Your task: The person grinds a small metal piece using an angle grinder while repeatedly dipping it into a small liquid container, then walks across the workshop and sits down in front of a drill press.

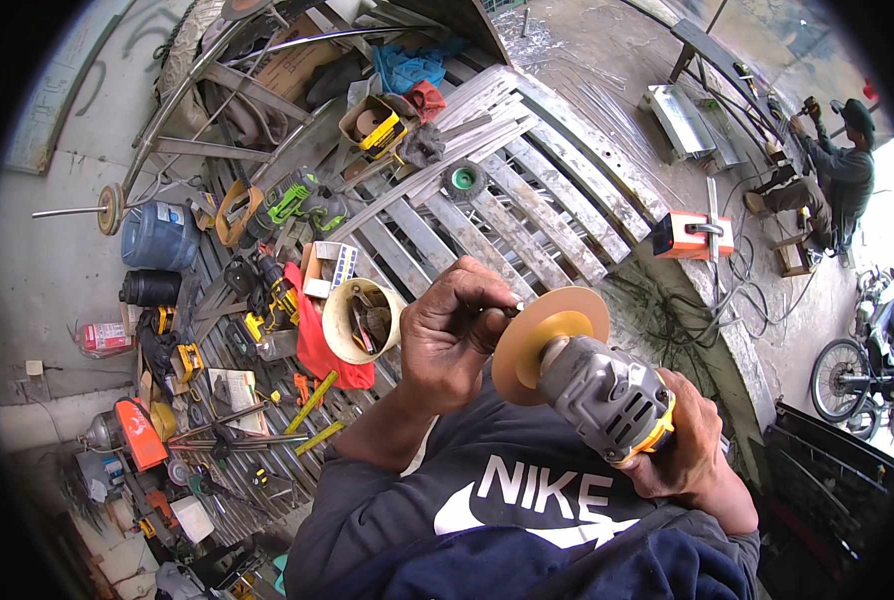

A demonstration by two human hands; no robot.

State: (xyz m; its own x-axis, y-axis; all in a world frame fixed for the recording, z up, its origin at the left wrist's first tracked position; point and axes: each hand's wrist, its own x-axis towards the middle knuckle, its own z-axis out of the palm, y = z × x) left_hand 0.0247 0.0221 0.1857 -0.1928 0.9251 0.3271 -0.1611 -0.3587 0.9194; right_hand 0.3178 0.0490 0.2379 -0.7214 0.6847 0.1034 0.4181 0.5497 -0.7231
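Observation:
My right hand point(689, 435) is wrapped round the body of a grey and yellow angle grinder point(597, 392), held up in front of my chest. A tan backing or sanding disc point(570, 310) sits on the grinder's head, its face turned up and to the left. My left hand point(459, 328) is closed in a pinch beside the disc's left edge. Something small and pale shows at its fingertips, too small to name. Whether those fingertips touch the disc, I cannot tell.
A slatted metal bench point(547, 190) stretches ahead, with a wire wheel brush point(464, 180) on it. At left are a cream bucket point(339, 312) of tools, a red cloth point(359, 374) and green power tools point(292, 200). An orange welding machine point(693, 236) and a seated person point(837, 175) are at right.

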